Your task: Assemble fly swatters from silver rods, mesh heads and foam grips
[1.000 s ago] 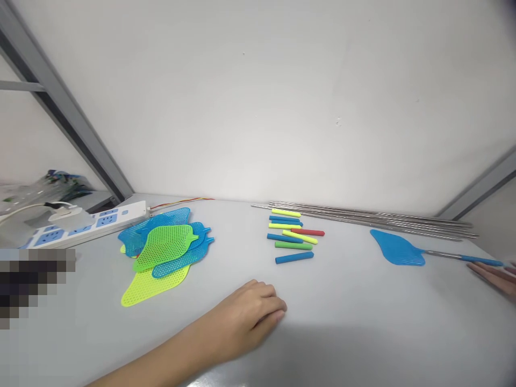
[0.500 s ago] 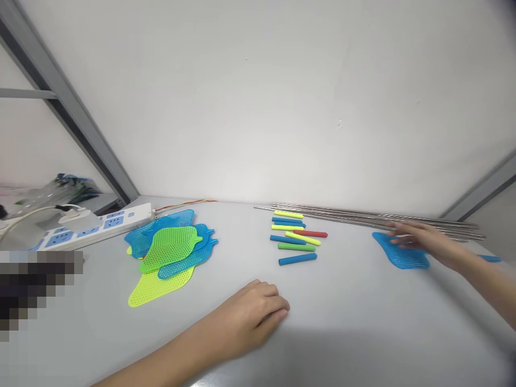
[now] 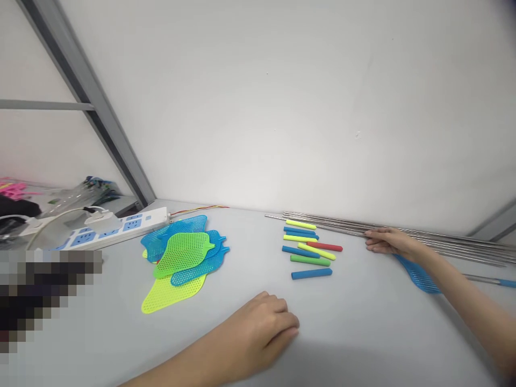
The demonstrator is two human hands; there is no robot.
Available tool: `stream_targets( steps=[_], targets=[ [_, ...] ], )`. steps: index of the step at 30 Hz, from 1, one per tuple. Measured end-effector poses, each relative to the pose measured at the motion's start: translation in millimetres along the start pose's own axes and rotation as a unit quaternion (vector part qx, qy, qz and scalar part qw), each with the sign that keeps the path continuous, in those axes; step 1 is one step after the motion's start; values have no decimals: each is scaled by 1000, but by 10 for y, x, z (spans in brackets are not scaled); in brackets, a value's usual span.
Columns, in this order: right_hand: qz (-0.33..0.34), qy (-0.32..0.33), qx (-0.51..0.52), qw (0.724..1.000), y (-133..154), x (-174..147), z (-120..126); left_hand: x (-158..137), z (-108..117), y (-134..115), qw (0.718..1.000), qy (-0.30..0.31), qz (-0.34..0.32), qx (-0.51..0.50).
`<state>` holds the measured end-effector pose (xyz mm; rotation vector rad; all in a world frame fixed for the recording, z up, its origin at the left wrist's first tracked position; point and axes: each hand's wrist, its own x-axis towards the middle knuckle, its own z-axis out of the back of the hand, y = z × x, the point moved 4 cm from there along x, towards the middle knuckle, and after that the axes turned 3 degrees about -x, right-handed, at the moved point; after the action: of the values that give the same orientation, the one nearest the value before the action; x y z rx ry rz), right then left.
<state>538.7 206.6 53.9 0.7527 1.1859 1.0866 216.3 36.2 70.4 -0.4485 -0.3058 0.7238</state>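
Note:
My right hand [image 3: 390, 243] is at the long metal rods [image 3: 338, 224] along the wall, fingers stretched out and fingertips at the rods' near edge; whether they touch is unclear. Partly under my right forearm lies a blue fly swatter [image 3: 419, 275] with a metal shaft and a blue handle end [image 3: 507, 283]. My left hand [image 3: 266, 328] rests on the table with its fingers curled in, and nothing shows in it. Beyond it are several coloured handle tubes, including a green tube [image 3: 309, 260], a red tube [image 3: 324, 246] and a blue tube [image 3: 312, 273].
On the left lies a pile of perforated swatter heads, with a green head [image 3: 183, 252] on top and a yellow head [image 3: 169, 294] below. A white power strip [image 3: 149, 224] with plugs and cables stands behind. A grey metal frame [image 3: 108, 123] rises at the left, against the white wall [image 3: 258, 107].
My right hand has moved from above the blue fly swatter leftward to the metal rods. My left hand stays curled on the table. The view has shifted slightly.

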Motion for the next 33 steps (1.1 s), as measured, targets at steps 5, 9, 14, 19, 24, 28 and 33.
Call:
stream_targets(
  steps=[5,9,14,19,24,28,33],
  targets=[
    [-5,7,40,999,-3,28,-74,22,31,-20,1000,15,16,5],
    [-17,29,54,998,-4,11,-89,39,41,-25,1000,20,17,2],
    [-20,57,68,996,-8,-12,-89,52,60,-40,999,25,22,-11],
    [-15,71,77,994,-33,-7,-89,56,65,-34,999,17,19,-21],
    [-35,51,65,996,-98,118,-46,48,60,-8,999,21,26,-19],
    [-24,49,65,996,-117,189,-35,50,68,-6,999,24,35,-21],
    [-15,40,73,996,-154,215,-12,61,75,-3,998,29,48,-25]
  ],
)
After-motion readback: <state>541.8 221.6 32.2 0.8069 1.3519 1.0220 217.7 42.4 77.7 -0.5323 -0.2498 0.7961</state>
